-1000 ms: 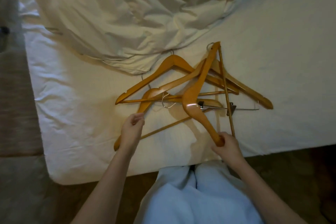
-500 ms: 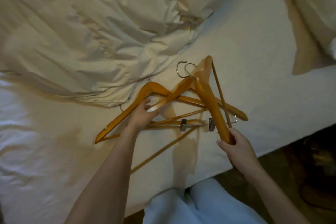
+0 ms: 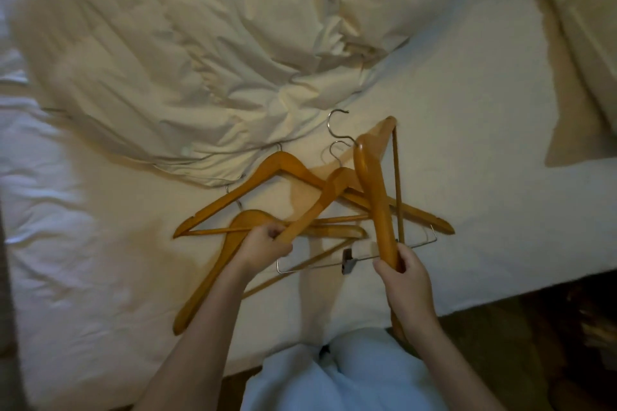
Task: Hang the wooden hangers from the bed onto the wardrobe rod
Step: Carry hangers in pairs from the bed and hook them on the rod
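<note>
Several wooden hangers with metal hooks lie crossed in a pile on the white bed sheet (image 3: pixel 467 110). My right hand (image 3: pixel 405 272) grips the lower arm of one hanger (image 3: pixel 370 183), tilted up on end with its hook (image 3: pixel 337 123) pointing away. My left hand (image 3: pixel 265 242) grips the arm of a second hanger (image 3: pixel 320 203) whose metal clip bar (image 3: pixel 347 259) hangs below. Two more hangers lie flat: one (image 3: pixel 267 173) at the back, one (image 3: pixel 213 274) under my left wrist. No wardrobe rod is in view.
A rumpled cream duvet (image 3: pixel 200 60) covers the bed's far left, its edge touching the back hanger. A pillow (image 3: pixel 587 43) lies at the far right. The bed's near edge runs by my knees, with dark floor (image 3: pixel 534 344) to the right.
My left hand moved from the flat hanger at the left onto the arm of the clip-bar hanger and closed on it. My right hand kept its hanger and tilted it further up.
</note>
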